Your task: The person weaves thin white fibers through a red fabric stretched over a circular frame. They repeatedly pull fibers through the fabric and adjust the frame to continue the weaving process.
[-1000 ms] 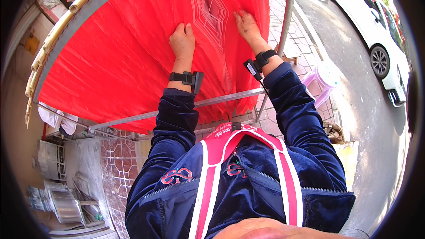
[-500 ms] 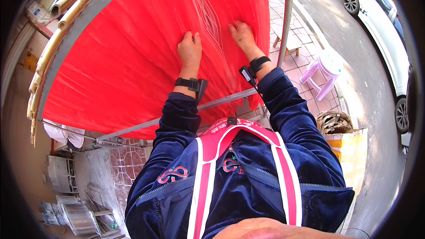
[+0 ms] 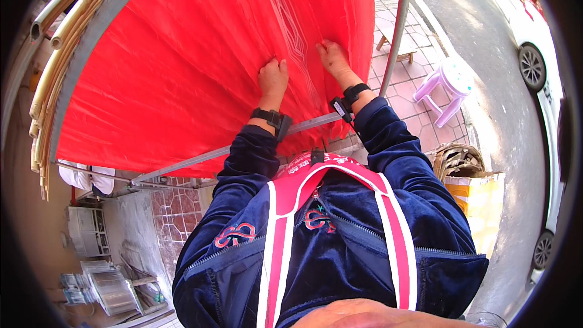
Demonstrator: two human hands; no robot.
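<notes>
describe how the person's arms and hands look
The sleeves are dark blue and velvety. The left hand and right hand are ungloved, each with a black strap and black box behind it; the right box has a white label and thin cable.

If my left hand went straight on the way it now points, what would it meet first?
Your left hand would probably meet more of the red cloth it seems to touch; depth is hard to judge.

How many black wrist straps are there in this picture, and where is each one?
2. The first black wrist strap circles the wrist of the left hand, the second black wrist strap that of the right hand. No other shows.
</notes>
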